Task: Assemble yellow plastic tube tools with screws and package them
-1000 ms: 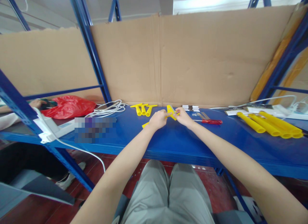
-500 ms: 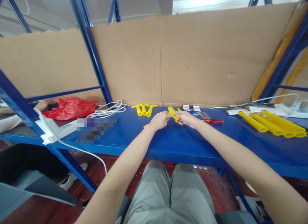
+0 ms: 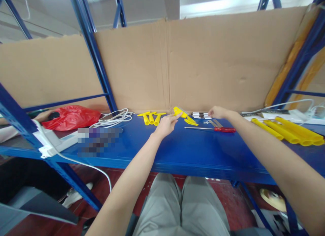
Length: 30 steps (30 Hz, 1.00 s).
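Observation:
My left hand is closed on a flat yellow plastic scraper head, which has small holes and is held up just over the blue shelf. Beside it on the shelf lies a curved yellow plastic piece. My right hand hovers near the back, a little blurred, its fingers bunched together; whether anything is between them is hidden. Close to its fingertips are white packs with dark bands, small metal bits and flat metal blades. A screwdriver with a red handle lies in front of them.
Yellow T-shaped handles lie left of my hands, several yellow tubes at the right. White cable, a power strip and a red bag with another person's hand are farther left. Cardboard stands behind.
My right hand has let go of the yellow piece and moved right, towards the white packs. The left hand keeps the scraper head; the curved yellow piece and the screwdriver shaft now show.

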### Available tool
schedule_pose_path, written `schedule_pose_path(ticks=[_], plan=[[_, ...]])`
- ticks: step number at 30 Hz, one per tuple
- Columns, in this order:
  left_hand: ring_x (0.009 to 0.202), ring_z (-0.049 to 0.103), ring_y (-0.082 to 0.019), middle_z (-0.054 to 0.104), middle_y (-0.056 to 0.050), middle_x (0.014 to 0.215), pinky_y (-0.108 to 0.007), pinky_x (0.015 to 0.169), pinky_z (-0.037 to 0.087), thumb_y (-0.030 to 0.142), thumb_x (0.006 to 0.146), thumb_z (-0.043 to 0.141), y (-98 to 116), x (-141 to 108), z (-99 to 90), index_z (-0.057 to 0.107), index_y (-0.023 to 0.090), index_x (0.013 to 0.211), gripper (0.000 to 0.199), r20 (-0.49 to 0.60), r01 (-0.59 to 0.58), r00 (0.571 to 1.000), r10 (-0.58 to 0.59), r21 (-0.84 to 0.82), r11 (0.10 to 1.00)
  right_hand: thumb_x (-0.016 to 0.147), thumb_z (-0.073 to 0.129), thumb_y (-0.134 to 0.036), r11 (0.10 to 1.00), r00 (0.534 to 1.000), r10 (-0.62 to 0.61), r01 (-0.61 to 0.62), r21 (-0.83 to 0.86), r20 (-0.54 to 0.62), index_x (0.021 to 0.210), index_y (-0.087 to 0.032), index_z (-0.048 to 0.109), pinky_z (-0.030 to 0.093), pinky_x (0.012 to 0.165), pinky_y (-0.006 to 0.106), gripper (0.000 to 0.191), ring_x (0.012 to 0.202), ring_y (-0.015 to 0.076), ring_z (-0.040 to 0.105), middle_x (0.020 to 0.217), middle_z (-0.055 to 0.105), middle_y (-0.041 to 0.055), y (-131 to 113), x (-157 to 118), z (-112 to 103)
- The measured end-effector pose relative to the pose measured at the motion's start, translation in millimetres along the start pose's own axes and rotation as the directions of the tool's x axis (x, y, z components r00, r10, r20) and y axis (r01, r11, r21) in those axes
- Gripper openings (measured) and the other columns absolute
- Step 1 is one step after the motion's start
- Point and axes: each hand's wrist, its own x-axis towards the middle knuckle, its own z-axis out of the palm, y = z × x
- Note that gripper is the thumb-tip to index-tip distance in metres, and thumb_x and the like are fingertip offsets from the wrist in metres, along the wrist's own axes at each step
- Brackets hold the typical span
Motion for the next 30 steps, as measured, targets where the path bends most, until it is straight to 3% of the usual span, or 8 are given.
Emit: schedule_pose_path(ticks=[4,10,14,16,20,26,30], plan=[[0.119,0.056,-0.019,0.061,-0.003,0.127,-0.034,0.101,0.043,0.015,0.090,0.050,1,1,-1.0,0.057,0.026,0.129,0.042,-0.059,0.037,0.997,-0.038,-0.025,0.999,0.069,0.056,-0.008,0.993,0.999,0.036,-0.036,-0.112,-0.001,0.076,-0.017,0.072,0.043,0.064,0.025,0.020,0.075,0.0198,0.064,0.081,0.073,0.0090,1,-9,25],[0.122,0.054,-0.021,0.064,-0.004,0.123,-0.036,0.101,0.043,0.014,0.089,0.051,1,3,-3.5,0.061,0.026,0.125,0.040,-0.147,0.083,0.984,-0.100,-0.120,0.989,0.077,0.054,-0.015,0.996,1.000,0.012,-0.013,-0.089,-0.013,0.077,-0.018,0.071,0.043,0.068,0.024,0.017,0.082,0.0190,0.065,0.087,0.073,0.0091,0,-15,42],[0.106,0.064,-0.020,0.062,-0.008,0.126,-0.030,0.085,0.054,0.016,0.089,0.054,1,4,-4.1,0.057,0.024,0.129,0.042,-0.154,0.180,0.959,-0.236,-0.309,0.934,0.077,0.056,-0.018,0.991,0.996,0.078,-0.081,-0.105,-0.030,0.077,-0.022,0.071,0.044,0.069,0.027,0.016,0.089,0.0211,0.064,0.092,0.072,0.0068,-5,-15,46],[0.091,0.069,-0.019,0.061,-0.011,0.127,-0.026,0.068,0.057,0.020,0.089,0.055,2,5,-2.0,0.053,0.022,0.133,0.044,-0.107,0.265,0.933,-0.343,-0.441,0.857,0.076,0.055,-0.017,0.988,0.993,0.109,-0.112,-0.110,-0.037,0.077,-0.023,0.071,0.045,0.072,0.030,0.017,0.092,0.0225,0.064,0.096,0.072,0.0068,-8,-15,48],[0.068,0.069,-0.014,0.064,-0.012,0.120,-0.017,0.045,0.050,0.022,0.088,0.059,9,6,3.9,0.049,0.019,0.136,0.050,0.072,0.396,0.877,-0.476,-0.669,0.629,0.075,0.056,-0.017,0.980,0.984,0.178,-0.178,-0.088,-0.007,0.075,-0.020,0.071,0.046,0.070,0.031,0.015,0.087,0.0230,0.065,0.091,0.072,0.0094,-11,-13,49],[0.058,0.067,-0.011,0.069,-0.009,0.105,-0.015,0.039,0.043,0.015,0.086,0.061,23,5,0.1,0.049,0.018,0.136,0.052,0.315,0.497,0.826,-0.468,-0.798,0.341,0.071,0.061,-0.017,0.996,0.989,0.091,-0.088,-0.034,0.117,0.069,-0.015,0.071,0.047,0.062,0.026,0.010,0.070,0.0212,0.065,0.068,0.069,0.0093,-13,-13,45],[0.045,0.060,-0.009,0.069,-0.003,0.067,-0.015,0.039,0.041,0.014,0.087,0.059,24,5,-7.0,0.044,0.016,0.140,0.055,0.424,0.589,0.771,-0.476,-0.759,0.277,0.068,0.059,-0.009,0.988,0.971,0.139,-0.124,-0.087,0.195,0.075,-0.010,0.071,0.047,0.065,0.026,0.014,0.074,0.0224,0.065,0.074,0.070,0.0130,-23,-16,41]])
